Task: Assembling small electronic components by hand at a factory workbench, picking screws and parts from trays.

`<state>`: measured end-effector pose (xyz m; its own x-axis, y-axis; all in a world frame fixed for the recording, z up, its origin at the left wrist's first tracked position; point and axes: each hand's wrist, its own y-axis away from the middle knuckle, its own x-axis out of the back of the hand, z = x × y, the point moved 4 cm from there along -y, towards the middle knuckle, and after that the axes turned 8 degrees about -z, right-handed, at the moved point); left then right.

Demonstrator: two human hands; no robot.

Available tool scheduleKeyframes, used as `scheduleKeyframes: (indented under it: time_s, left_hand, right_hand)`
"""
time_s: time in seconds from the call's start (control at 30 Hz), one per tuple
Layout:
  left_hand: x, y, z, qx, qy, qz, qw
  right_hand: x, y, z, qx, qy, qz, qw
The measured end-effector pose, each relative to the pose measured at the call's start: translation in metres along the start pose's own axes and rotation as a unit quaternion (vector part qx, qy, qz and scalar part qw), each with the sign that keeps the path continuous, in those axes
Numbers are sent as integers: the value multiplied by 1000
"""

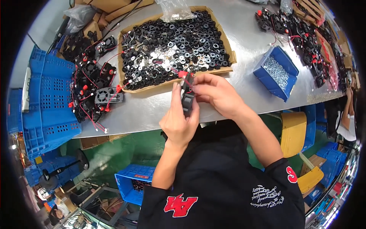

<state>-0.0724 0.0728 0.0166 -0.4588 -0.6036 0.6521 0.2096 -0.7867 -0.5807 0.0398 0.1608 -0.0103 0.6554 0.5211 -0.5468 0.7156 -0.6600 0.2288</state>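
Observation:
A small black fan unit (187, 98) with a red end piece and thin red wires is held upright at the table's front edge. My left hand (177, 121) is closed around its lower part, the thumb on one side and the fingers on the other. With bent fingers, my right hand (220, 95) pinches its upper side near the wires; the fingertips partly hide what they grip. Just beyond both hands lies a shallow cardboard tray (233, 57) filled with black rings, washers and small metal parts.
Similar fan units (108, 95) with loose wires are heaped at the left beside a blue crate (49, 95). To the right stands a blue bin (284, 93) of small silvery screws. More fan units (305, 49) lie at the far right. A yellow chair (293, 133) is below the table.

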Motion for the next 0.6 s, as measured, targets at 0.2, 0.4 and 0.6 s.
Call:
scheduleKeyframes:
  time_s: [0.2,0.4,0.6]
  left_hand:
    - [6,-18,9,-32,8,-24,999]
    - [-3,-4,3,178,287,-34,941]
    - [-4,14,-3,317,399,-82,857]
  right_hand:
    - [3,3,0,-24,-161,-26,986]
    - [13,12,-12,51,93,59,993]
    - [28,32,-44,-126,361,34,923]
